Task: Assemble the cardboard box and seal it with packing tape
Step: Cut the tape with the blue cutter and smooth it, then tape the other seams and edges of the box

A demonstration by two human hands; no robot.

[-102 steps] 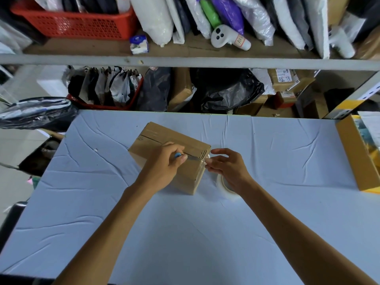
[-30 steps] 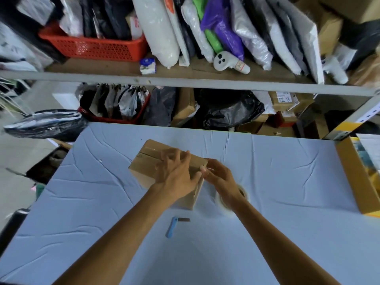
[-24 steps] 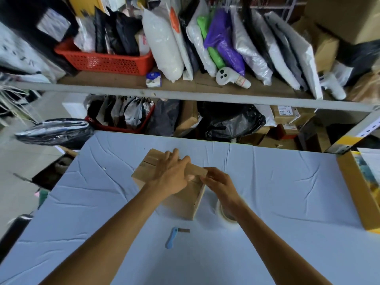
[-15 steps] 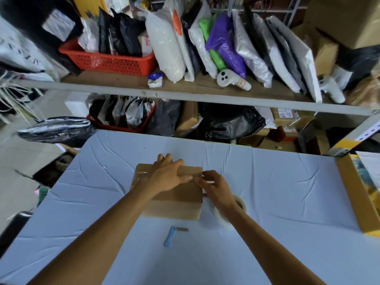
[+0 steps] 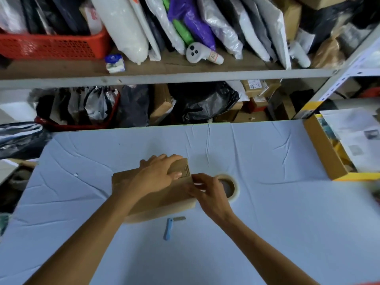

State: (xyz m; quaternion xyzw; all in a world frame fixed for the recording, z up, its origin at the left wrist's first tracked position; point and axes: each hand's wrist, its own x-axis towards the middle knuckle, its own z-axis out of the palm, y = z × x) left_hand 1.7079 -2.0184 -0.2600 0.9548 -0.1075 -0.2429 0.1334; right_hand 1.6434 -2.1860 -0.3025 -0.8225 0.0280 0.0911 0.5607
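Note:
A closed brown cardboard box lies in the middle of the blue-covered table. My left hand lies over its top, fingers curled over the far edge and thumb pressed on the upper face. My right hand is at the box's right end, fingertips pinching at that edge. A roll of clear packing tape lies flat on the table right beside that hand, partly hidden by it. A small blue-handled cutter with its blade out lies just in front of the box.
An open yellow-edged carton with papers sits at the table's right edge. Behind the table stands a metal shelf crowded with bags, parcels and a red basket. Dark bags lie off the table's left side.
The cutter left my left hand and now lies on the table. The box has been turned so its long side faces me. Both hands stayed on the box's top and right end.

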